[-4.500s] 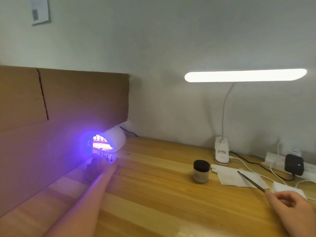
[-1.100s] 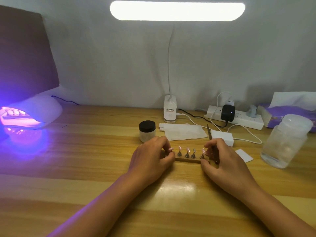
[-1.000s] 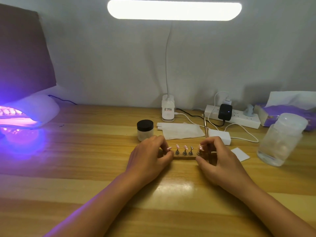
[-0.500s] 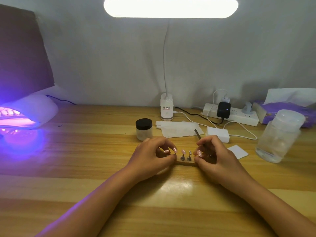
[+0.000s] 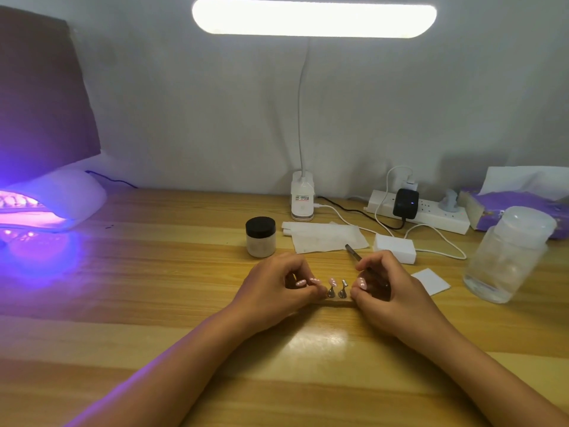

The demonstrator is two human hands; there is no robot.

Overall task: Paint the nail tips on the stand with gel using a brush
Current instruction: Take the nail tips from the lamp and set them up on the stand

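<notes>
A small wooden stand [image 5: 337, 300] with metal pegs carrying pink nail tips [image 5: 332, 282] lies on the wooden table [image 5: 154, 288] in front of me. My left hand [image 5: 277, 288] grips the stand's left end with curled fingers. My right hand [image 5: 388, 291] curls round the stand's right end and also holds a thin dark brush [image 5: 354, 254], whose end pokes up and away from the fingers. Both hands cover the outer pegs. A gel jar [image 5: 260, 237] with a black lid stands just behind my left hand.
A lit purple curing lamp [image 5: 52, 201] sits at the far left. At the back are a desk lamp base [image 5: 302, 200], a power strip [image 5: 418, 214] with cables, and a white wipe [image 5: 326, 238]. A clear plastic bottle [image 5: 508, 254] and tissue pack [image 5: 520, 204] stand right.
The stand came from the curing lamp to the table's middle. Over the last second both hands closed in over its ends and the brush tilted lower.
</notes>
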